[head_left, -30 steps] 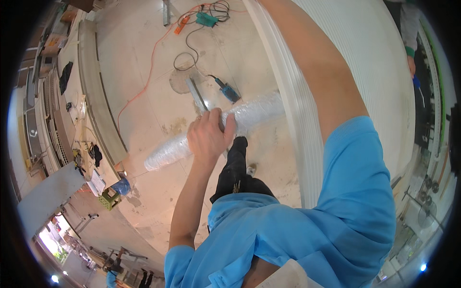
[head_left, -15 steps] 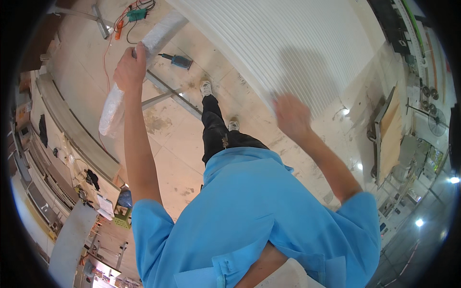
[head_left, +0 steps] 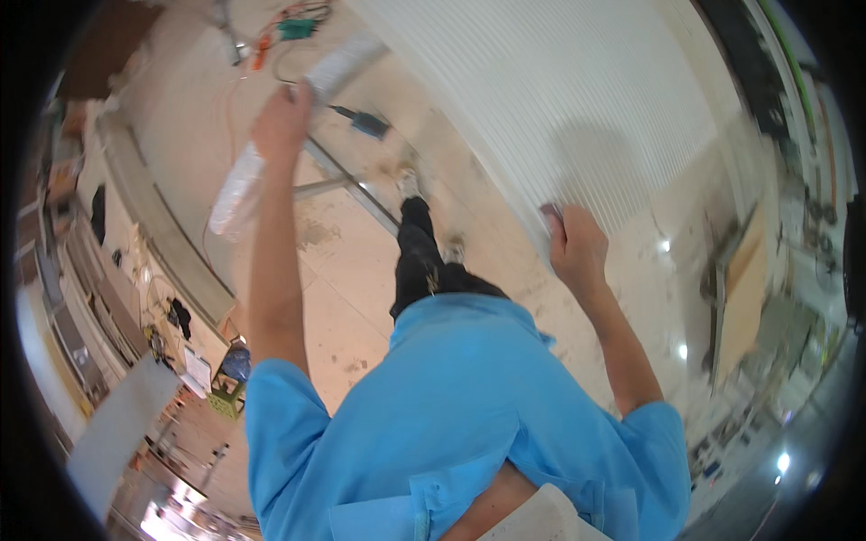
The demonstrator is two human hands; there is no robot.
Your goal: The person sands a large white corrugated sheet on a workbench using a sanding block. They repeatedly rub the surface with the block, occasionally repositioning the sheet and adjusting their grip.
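My left hand (head_left: pixel 282 122) is closed around a long roll wrapped in clear, shiny plastic (head_left: pixel 239 194), held slanting from upper right to lower left. Past the fist, the roll's upper end stretches toward the white panel. My right hand (head_left: pixel 579 243) is closed, with a small dark object (head_left: pixel 549 212) sticking out between thumb and fingers; its kind is too blurred to make out. That hand is at the near edge of a large white ribbed panel (head_left: pixel 577 99); whether it touches the panel I cannot tell.
A blue-and-black power tool (head_left: pixel 368 123) lies on the floor beside a metal frame bar (head_left: pixel 338 171). Green and orange items (head_left: pixel 296 30) with cords are at the far left. A wooden board (head_left: pixel 744 298) leans at right; a cluttered bench (head_left: pixel 162 288) runs along the left.
My right hand has moved slightly right and down, its small dark object now showing. The view has shifted, and my left hand still grips the roll.
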